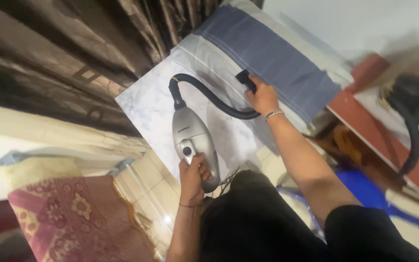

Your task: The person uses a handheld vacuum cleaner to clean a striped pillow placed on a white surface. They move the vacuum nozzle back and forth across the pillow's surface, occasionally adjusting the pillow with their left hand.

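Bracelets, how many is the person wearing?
2. A silver bracelet is on the wrist of the right hand, which grips the hose nozzle. A thin one is on the left hand's wrist, by the vacuum cleaner.

Setting: a home, a furnished living room or bedroom. Evidence: heavy brown patterned curtains along one side; pale tiled floor; a red floral rug or blanket with a fringed edge; a cushion in grey and blue fabric lying on a marbled white surface; a small silver handheld household vacuum cleaner with a black hose.
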